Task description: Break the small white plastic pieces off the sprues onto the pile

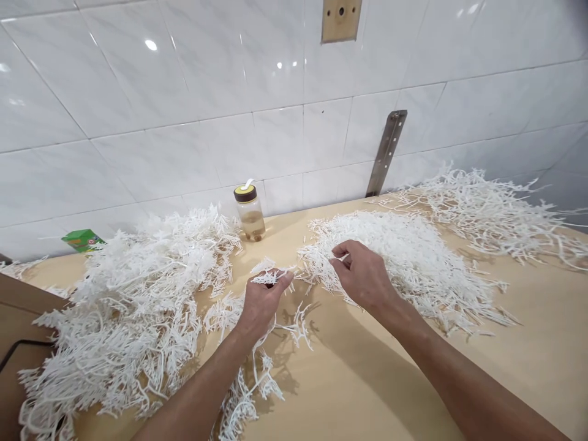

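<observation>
Fingers curled round a white branching plastic piece (267,278), my left hand (263,301) is above the middle of the table. More white branching strands (301,327) hang or lie just below and beside it. My right hand (361,269) is over the near left edge of a pile of small white pieces (413,263), thumb and forefinger bent close together; whatever may be between them is too small to make out. A large heap of white branched pieces (147,306) spreads to the left of my left hand.
A clear jar with a black and yellow lid (251,214) stands near the tiled wall. A green box (83,240) is at the back left, a brown carton (22,337) at the left edge. Long white strands (496,214) lie back right. A metal bracket (386,153) leans upright.
</observation>
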A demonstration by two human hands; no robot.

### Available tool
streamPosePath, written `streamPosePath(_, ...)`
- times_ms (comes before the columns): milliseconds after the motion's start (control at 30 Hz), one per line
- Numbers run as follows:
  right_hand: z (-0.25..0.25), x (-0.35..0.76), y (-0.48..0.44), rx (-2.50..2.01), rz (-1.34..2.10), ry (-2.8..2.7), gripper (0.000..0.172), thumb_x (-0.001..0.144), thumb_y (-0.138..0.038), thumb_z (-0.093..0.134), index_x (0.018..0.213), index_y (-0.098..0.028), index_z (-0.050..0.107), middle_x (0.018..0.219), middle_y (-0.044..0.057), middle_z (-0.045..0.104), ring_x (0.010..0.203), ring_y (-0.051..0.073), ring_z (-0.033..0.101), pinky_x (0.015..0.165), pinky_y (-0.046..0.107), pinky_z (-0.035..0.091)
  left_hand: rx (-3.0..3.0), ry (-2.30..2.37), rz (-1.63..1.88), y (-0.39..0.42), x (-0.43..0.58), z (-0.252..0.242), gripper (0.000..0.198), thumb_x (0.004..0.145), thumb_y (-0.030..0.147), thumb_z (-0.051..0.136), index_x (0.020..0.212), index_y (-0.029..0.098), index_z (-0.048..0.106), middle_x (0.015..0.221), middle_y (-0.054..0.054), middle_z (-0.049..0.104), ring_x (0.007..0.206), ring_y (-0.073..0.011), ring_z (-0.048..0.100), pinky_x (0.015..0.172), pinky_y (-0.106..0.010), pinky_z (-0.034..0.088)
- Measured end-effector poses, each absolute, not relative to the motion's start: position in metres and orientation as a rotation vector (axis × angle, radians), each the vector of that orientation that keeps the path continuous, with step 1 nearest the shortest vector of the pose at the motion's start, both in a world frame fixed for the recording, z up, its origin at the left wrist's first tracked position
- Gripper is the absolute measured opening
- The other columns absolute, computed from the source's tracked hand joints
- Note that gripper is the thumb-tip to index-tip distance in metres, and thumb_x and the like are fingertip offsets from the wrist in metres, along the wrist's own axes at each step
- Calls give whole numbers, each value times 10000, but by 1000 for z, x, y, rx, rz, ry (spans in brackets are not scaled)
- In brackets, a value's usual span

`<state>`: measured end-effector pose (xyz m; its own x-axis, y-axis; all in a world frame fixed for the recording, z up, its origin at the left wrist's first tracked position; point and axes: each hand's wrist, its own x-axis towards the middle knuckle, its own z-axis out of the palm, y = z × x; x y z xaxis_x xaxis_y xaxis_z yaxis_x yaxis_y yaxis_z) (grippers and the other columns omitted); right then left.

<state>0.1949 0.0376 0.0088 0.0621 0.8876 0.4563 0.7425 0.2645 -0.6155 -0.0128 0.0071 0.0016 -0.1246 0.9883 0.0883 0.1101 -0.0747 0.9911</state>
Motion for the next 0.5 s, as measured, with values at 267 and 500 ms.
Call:
streamPosePath(267,10,160,14,-1319,1272,-1592,350,868,-500,584,921,-164,665,678,-11,605,392,87,549,375,212,449,1360,1273,1303,7,-8,-4,300,739,409,753,638,156,626,577,31,533,576,-114,457,584,-240,370)
streamPosePath(500,-8,154,19,-1142,1501,-1374,298,803,-442,690,764,-151,635,599,-42,549,388,60,498,382,196,452,1361,1231,1363,5,-4,0,298,729,402,761,602,161,639,574,14,551,578,-124,481,602,-248,403)
